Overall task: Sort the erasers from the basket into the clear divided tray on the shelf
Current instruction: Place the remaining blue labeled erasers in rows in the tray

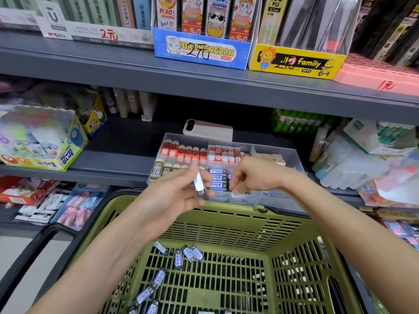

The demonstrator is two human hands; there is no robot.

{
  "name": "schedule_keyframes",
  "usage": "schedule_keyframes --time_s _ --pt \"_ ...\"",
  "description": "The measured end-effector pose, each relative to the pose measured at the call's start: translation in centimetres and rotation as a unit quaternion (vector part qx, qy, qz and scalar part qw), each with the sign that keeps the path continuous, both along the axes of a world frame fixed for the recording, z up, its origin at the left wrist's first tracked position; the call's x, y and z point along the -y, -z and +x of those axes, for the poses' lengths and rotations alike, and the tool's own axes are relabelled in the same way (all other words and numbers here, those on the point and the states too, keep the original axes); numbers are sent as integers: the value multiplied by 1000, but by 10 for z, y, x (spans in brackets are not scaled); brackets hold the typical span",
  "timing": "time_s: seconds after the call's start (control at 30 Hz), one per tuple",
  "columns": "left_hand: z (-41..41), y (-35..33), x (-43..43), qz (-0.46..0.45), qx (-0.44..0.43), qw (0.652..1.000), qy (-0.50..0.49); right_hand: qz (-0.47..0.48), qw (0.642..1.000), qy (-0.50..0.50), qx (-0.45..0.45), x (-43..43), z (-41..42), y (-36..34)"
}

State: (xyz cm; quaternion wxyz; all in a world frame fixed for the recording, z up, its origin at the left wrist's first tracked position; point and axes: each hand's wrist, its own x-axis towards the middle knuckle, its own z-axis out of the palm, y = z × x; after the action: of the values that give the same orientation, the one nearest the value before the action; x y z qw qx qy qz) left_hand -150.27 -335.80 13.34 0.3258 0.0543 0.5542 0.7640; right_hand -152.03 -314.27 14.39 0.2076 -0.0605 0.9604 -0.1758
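A green plastic basket [226, 214] stands below the shelf with several blue-and-black erasers [179, 257] loose on its floor. My left hand [179, 191] holds one such eraser [199, 183] upright above the basket's far rim. My right hand [251, 175] reaches down into the clear divided tray [272, 152], its fingertips pinching a blue eraser [229, 188] at the end of a row of the same kind. The tray's other compartments hold red, 2B beige and plain cream erasers.
A phone [208, 130] lies on the shelf behind the tray. A Power Glue box [40, 141] stands at the left, glue sticks and plastic packets [353, 164] at the right. Display boxes line the upper shelf [136, 71].
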Motion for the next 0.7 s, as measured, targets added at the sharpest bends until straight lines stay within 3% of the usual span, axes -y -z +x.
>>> schedule_keyframes --time_s 0.1,0.23,0.3,0.33,0.4,0.5,0.7 --pt "0 0 0 -49 -62 997 1 -2 1000 -2 -12 1 0 2" --pt "-3 0 -5 -14 -60 998 -7 66 996 -35 -54 0 1 2" --pt "-3 -1 -8 -3 -57 998 -22 56 994 -23 -89 -3 4 -2" --pt "-3 -1 -10 -7 -67 997 -29 27 993 2 -116 -4 7 -5" --pt "-3 -1 -12 -32 -103 993 -43 -128 980 83 -124 -6 15 -14" --pt "-1 -2 -22 -71 -185 978 -61 -371 915 157 2 -6 32 -27" --pt "0 -4 -56 -69 -326 942 -38 -514 816 263 33 -16 41 -24"
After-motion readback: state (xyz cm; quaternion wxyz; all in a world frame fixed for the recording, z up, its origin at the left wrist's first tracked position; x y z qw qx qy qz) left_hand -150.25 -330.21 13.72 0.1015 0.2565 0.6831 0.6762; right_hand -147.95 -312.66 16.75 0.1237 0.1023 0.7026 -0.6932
